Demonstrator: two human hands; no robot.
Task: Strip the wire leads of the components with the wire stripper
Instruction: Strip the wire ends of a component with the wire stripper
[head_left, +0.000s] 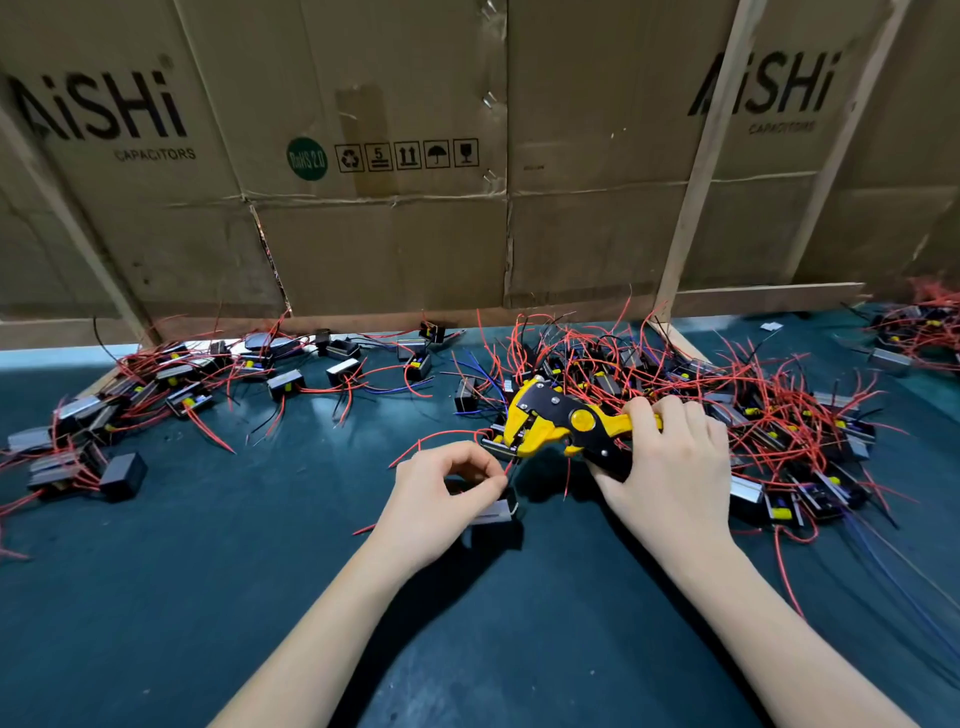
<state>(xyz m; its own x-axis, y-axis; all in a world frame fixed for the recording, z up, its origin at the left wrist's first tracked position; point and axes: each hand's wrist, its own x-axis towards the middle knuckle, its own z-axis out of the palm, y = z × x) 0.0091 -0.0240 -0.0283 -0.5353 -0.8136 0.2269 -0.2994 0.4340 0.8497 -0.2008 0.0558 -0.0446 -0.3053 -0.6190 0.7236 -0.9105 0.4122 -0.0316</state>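
**A:** What have you got in your right hand (670, 467)?

**B:** You're gripping the wire stripper (563, 423), all your fingers curled over its yellow-and-black handles. Its head points away from your knuckles, toward your other hand, and sits just above and beside that hand's fingertips.

**A:** And your left hand (441, 499)?

**B:** Your thumb and forefinger are pressed together, pinching a red wire lead (511, 464) right at your fingertips; the lead runs from there up into the stripper's head. The other fingers are curled under, over a small black component (493, 514) with a pale face that lies on the table just past your thumb (whether those fingers actually touch it, I cannot tell).

**A:** Where are the rest of the components?

**B:** You have 2 groups. A dense heap of components (727, 410) tangled in red wires starts right behind your right knuckles and spreads away past your little finger. A looser scatter of components (156, 395) lies well beyond your left fingers, out to that side.

**A:** And under your hands?

**B:** A dark green table mat (260, 545), with a wall of cardboard boxes (363, 156) standing beyond both sets of fingertips.
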